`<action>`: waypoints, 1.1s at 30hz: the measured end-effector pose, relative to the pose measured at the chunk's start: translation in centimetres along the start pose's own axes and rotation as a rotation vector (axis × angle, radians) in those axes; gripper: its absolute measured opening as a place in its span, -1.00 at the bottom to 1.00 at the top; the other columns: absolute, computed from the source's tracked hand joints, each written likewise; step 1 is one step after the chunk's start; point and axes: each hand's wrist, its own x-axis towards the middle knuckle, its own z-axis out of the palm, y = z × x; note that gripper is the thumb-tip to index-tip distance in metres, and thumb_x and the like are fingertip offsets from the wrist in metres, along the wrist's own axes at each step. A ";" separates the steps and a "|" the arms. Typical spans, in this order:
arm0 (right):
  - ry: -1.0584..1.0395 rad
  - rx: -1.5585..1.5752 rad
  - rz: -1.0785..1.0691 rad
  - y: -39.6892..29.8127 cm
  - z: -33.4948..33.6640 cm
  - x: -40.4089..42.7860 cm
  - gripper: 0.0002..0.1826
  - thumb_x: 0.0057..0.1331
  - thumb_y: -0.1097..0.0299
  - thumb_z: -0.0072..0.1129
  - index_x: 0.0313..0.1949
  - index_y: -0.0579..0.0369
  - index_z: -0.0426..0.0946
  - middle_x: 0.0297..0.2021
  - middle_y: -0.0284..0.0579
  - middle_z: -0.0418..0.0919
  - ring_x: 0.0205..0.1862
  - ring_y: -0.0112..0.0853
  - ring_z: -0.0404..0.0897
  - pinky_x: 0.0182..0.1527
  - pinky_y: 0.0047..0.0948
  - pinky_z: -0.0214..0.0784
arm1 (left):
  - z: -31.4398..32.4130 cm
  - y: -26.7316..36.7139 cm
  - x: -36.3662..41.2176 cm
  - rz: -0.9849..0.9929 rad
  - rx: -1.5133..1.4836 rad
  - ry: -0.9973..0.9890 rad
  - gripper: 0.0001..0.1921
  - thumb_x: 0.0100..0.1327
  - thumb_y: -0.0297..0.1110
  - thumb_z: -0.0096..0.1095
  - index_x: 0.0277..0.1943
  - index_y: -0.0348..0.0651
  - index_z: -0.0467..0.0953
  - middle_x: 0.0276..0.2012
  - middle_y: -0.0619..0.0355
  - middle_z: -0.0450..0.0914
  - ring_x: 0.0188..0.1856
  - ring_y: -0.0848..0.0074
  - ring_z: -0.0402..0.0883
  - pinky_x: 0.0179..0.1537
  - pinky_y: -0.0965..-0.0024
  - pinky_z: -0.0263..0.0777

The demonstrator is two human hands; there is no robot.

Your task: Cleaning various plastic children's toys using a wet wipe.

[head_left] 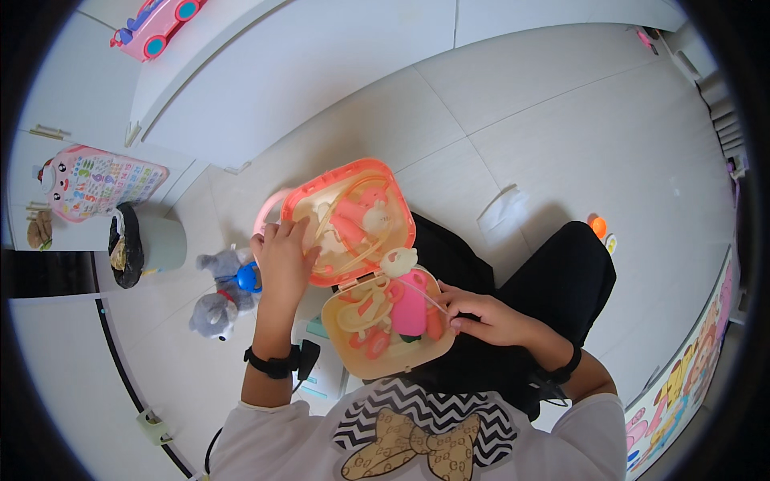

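Observation:
An opened toy case lies at my lap, its orange-rimmed half (408, 210) above and its cream half (355, 364) nearer my body. My left hand (286, 252) rests with its fingers over the orange half's left rim, beside the pink handle (264, 210). That half holds a toy stethoscope (379, 243) and pink toy pieces. In the cream half lie a bright pink toy piece (410, 303), cream and orange pieces. My right hand (481, 315) is at the cream half's right edge, fingertips near a thin pale strip; its grip is unclear. A cream animal-head piece (399, 262) sits by the hinge.
A grey plush dog (219, 315) with a blue toy (248, 278) lies on the floor at left, near a lined waste bin (165, 243). A white tissue (504, 210) and an orange toy (598, 227) are on the tiles. White cabinets (289, 78) stand ahead.

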 end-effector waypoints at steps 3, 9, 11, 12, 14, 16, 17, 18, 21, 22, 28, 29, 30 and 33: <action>0.024 0.023 -0.007 -0.6 -0.1 -0.7 -0.86 0.26 0.57 -0.02 -0.18 0.18 0.42 0.08 -0.01 0.37 0.32 -0.14 0.09 0.20 -0.30 0.10 | -0.2 -0.5 0.5 0.015 -0.028 -0.078 -0.52 -0.04 -0.40 0.28 0.02 -0.15 0.42 -0.04 0.13 0.45 -0.05 0.29 0.38 0.01 0.09 0.07; 0.171 0.300 0.110 -1.8 -1.3 -2.4 -0.87 0.29 0.57 -0.07 -0.22 0.24 0.47 -0.21 -0.11 0.51 -0.16 -0.42 0.50 -0.05 -0.48 0.30 | 0.4 2.9 -0.5 -0.195 -1.322 0.183 -0.55 0.11 -0.46 0.14 0.09 -0.23 0.31 -0.10 0.09 0.50 -0.01 0.40 0.44 0.04 0.24 0.29; 0.245 0.361 0.030 -1.6 -1.6 -2.5 -0.87 0.32 0.55 -0.10 -0.23 0.28 0.46 -0.29 -0.14 0.51 -0.23 -0.45 0.51 -0.11 -0.50 0.33 | -1.2 6.5 -0.6 -0.305 -1.909 -0.078 -0.61 0.13 -0.51 0.04 0.06 -0.26 0.30 -0.04 0.08 0.45 0.04 0.45 0.42 0.02 0.31 0.39; 0.264 0.384 -0.004 -1.6 -1.9 -2.3 -0.87 0.33 0.55 -0.12 -0.24 0.26 0.45 -0.30 -0.13 0.51 -0.22 -0.44 0.52 -0.12 -0.50 0.33 | -1.4 7.5 -0.6 -0.306 -1.927 -0.086 -0.61 0.13 -0.51 0.04 0.06 -0.26 0.30 -0.04 0.08 0.45 0.04 0.45 0.42 0.02 0.31 0.39; 0.309 0.464 -0.074 -1.8 -2.1 -2.2 -0.88 0.34 0.52 -0.14 -0.28 0.23 0.43 -0.31 -0.11 0.52 -0.20 -0.39 0.54 -0.13 -0.48 0.36 | -1.4 9.2 -0.4 -0.351 -2.218 -0.580 -0.66 0.09 -0.55 0.07 -0.03 -0.22 0.30 -0.07 0.09 0.41 -0.06 0.37 0.47 0.09 0.24 0.31; 0.335 0.486 -0.091 -1.7 -2.3 -2.6 -0.89 0.34 0.51 -0.12 -0.29 0.23 0.42 -0.31 -0.10 0.52 -0.21 -0.38 0.55 -0.13 -0.47 0.37 | -1.0 10.7 -0.1 -0.356 -2.298 -0.666 -0.67 0.09 -0.55 0.07 -0.04 -0.21 0.31 -0.08 0.09 0.41 -0.07 0.37 0.48 0.08 0.24 0.32; 0.350 0.518 -0.117 -1.7 -2.4 -2.8 -0.89 0.34 0.50 -0.11 -0.29 0.23 0.41 -0.32 -0.09 0.53 -0.21 -0.37 0.56 -0.14 -0.46 0.38 | -0.8 11.4 0.1 -0.367 -2.363 -0.742 -0.69 0.09 -0.56 0.06 -0.06 -0.20 0.31 -0.10 0.10 0.41 -0.09 0.38 0.48 0.06 0.23 0.32; 0.376 0.559 -0.131 -1.7 -2.3 -3.1 -0.90 0.34 0.48 -0.09 -0.30 0.23 0.40 -0.33 -0.06 0.53 -0.23 -0.36 0.56 -0.16 -0.45 0.40 | -1.2 12.3 0.5 -0.399 -2.406 -0.753 -0.75 0.10 -0.55 0.06 -0.13 -0.17 0.33 -0.11 0.08 0.40 -0.12 0.38 0.49 0.02 0.23 0.35; 0.448 0.625 -0.202 -1.8 -3.0 -3.8 -0.91 0.34 0.48 -0.10 -0.29 0.22 0.39 -0.33 -0.03 0.52 -0.23 -0.35 0.56 -0.17 -0.45 0.41 | -2.0 13.5 1.9 -0.286 -2.361 -0.726 -0.82 0.11 -0.55 0.09 -0.21 -0.16 0.34 -0.15 0.06 0.44 -0.15 0.37 0.51 -0.04 0.29 0.38; 0.478 0.723 -0.258 -2.0 -3.4 -3.9 -0.91 0.33 0.48 -0.10 -0.30 0.22 0.39 -0.32 0.00 0.53 -0.23 -0.32 0.56 -0.18 -0.44 0.43 | -1.9 13.8 2.2 -0.288 -2.356 -0.736 -0.82 0.11 -0.55 0.09 -0.21 -0.16 0.34 -0.15 0.06 0.44 -0.15 0.37 0.51 -0.04 0.29 0.38; 0.654 0.846 -0.474 -2.1 -6.4 -5.9 -0.94 0.36 0.45 -0.14 -0.24 0.13 0.32 -0.40 -0.10 0.42 -0.24 -0.25 0.54 -0.19 -0.34 0.48 | 0.3 15.8 1.7 0.084 -1.747 -0.831 -0.89 0.18 -0.51 0.09 -0.24 -0.25 0.35 -0.25 0.05 0.55 -0.20 0.45 0.55 -0.12 0.43 0.42; 0.664 0.866 -0.500 -2.0 -6.8 -6.1 -0.94 0.36 0.45 -0.15 -0.23 0.12 0.32 -0.40 -0.10 0.42 -0.23 -0.24 0.54 -0.19 -0.34 0.48 | 0.7 16.0 1.4 0.228 -1.588 -0.927 -0.88 0.21 -0.46 0.08 -0.21 -0.24 0.37 -0.25 0.05 0.55 -0.15 0.44 0.55 -0.07 0.44 0.40; 0.704 0.886 -0.512 -1.9 -7.1 -6.4 -0.94 0.37 0.45 -0.16 -0.22 0.11 0.32 -0.39 -0.11 0.42 -0.22 -0.24 0.54 -0.19 -0.34 0.48 | 0.8 16.3 1.3 0.366 -1.420 -1.014 -0.86 0.25 -0.41 0.07 -0.17 -0.23 0.38 -0.24 0.06 0.55 -0.10 0.43 0.55 -0.03 0.45 0.38; 0.784 0.907 -0.569 -2.1 -8.2 -7.1 -0.93 0.37 0.44 -0.16 -0.20 0.10 0.31 -0.36 -0.12 0.42 -0.21 -0.26 0.55 -0.15 -0.34 0.50 | -0.2 17.2 1.4 0.308 -1.290 -1.212 -0.77 0.23 -0.44 0.06 -0.06 -0.28 0.39 -0.27 0.07 0.56 -0.13 0.45 0.57 -0.03 0.48 0.36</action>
